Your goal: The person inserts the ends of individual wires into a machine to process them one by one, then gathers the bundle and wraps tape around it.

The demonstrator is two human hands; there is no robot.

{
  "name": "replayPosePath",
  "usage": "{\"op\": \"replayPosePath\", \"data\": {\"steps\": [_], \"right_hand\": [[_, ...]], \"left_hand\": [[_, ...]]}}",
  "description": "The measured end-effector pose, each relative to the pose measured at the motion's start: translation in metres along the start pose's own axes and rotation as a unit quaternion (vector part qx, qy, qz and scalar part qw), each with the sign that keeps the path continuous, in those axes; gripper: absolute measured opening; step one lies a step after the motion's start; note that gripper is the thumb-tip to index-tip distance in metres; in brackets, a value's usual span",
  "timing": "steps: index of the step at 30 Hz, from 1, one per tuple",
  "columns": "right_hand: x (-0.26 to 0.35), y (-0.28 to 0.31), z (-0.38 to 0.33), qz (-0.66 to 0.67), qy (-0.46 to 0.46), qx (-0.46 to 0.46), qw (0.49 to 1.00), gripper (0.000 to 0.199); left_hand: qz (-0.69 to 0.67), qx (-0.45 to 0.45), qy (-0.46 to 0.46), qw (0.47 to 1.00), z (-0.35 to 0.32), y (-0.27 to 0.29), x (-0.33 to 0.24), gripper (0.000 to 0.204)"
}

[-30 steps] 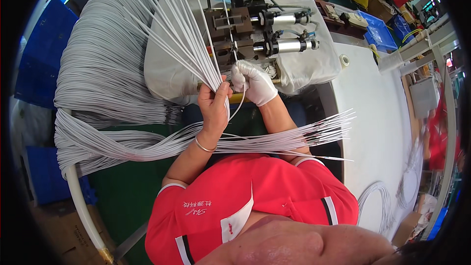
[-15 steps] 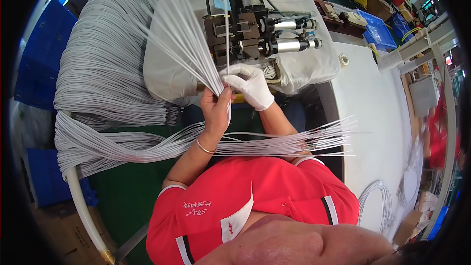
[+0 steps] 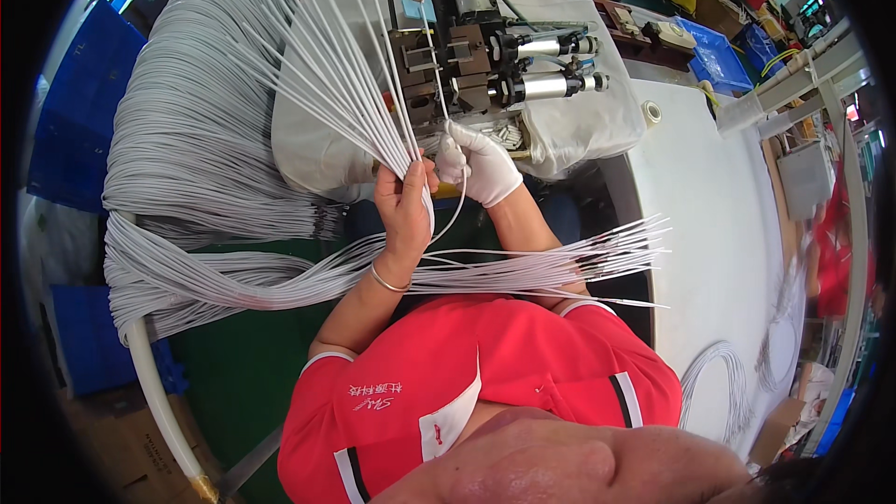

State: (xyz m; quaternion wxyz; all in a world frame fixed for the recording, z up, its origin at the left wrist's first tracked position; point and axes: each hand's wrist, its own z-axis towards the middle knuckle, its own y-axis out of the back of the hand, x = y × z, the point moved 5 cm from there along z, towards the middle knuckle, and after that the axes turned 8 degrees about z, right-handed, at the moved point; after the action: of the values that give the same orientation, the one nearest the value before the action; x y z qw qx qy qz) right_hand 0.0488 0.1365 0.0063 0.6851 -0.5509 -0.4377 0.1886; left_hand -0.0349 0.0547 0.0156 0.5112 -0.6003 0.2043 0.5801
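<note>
My left hand (image 3: 404,207) grips a fanned bundle of thin white wires (image 3: 345,75) whose ends spread up and to the left. My right hand (image 3: 478,164), in a white glove, pinches a single white wire (image 3: 431,47) that runs up into a dark metal pneumatic machine (image 3: 467,47). That wire loops down between both hands. More white wires (image 3: 560,257) lie across my lap, pointing right, under my forearms.
A large hank of grey-white wires (image 3: 196,159) hangs over a white rail (image 3: 154,401) at the left. The machine stands on a white cloth-covered table (image 3: 579,121). Blue crates (image 3: 79,112) lie left, another blue crate (image 3: 719,56) far right, coiled wires (image 3: 719,383) lower right.
My gloved right hand has fed one wire up into the machine, and the fanned bundle in my left hand has tilted slightly.
</note>
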Motion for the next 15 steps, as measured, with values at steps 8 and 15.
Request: {"op": "replayPosePath", "data": {"steps": [8,15], "right_hand": [[0.005,-0.001,0.01,0.019,-0.014,0.007,1.0,0.026],[0.006,0.005,0.012,0.026,-0.034,0.002,0.999,0.026]], "left_hand": [[-0.019,0.001,-0.025,0.999,0.001,-0.001,-0.005,0.011],[-0.022,0.005,-0.021,1.0,0.003,-0.002,-0.004,0.011]]}}
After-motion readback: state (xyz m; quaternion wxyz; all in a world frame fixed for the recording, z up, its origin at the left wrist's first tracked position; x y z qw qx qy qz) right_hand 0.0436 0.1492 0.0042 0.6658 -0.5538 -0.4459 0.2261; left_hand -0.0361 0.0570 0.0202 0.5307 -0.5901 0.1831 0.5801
